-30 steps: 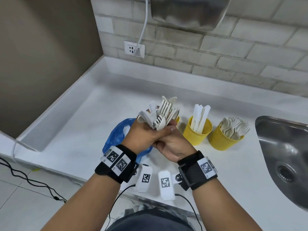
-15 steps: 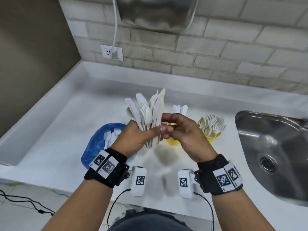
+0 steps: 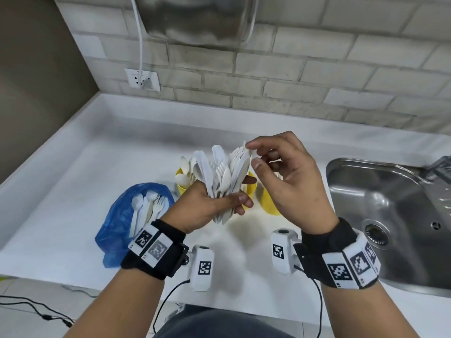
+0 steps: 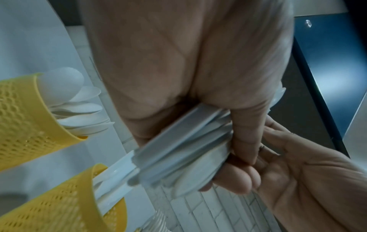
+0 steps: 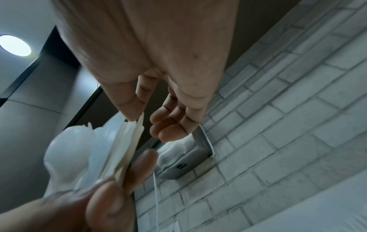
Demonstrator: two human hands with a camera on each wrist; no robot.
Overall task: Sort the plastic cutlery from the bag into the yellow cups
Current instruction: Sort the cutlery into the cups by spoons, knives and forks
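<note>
My left hand (image 3: 216,203) grips an upright bundle of white plastic cutlery (image 3: 224,172) above the counter, with knives, forks and a spoon mixed in it. At the bundle's top right, my right hand (image 3: 252,154) has one fingertip (image 5: 131,116) touching a knife tip, its other fingers loosely curled and apart. Three yellow mesh cups stand behind: one with spoons (image 3: 181,189), one (image 3: 251,189) half hidden by the bundle, and one (image 3: 268,203) behind my right hand. The wrist view shows the spoon cup (image 4: 23,119) and a cup with knives (image 4: 65,204). A blue bag (image 3: 117,223) lies left with more cutlery.
A steel sink (image 3: 390,215) takes up the right side of the white counter (image 3: 73,191). A brick wall with a socket (image 3: 142,80) and a cable runs behind. A metal appliance (image 3: 200,18) hangs on the wall above.
My right hand let go of the bundle's lower part and rose to its top. The left hand kept its grip and turned the bundle upright. The head view shifted.
</note>
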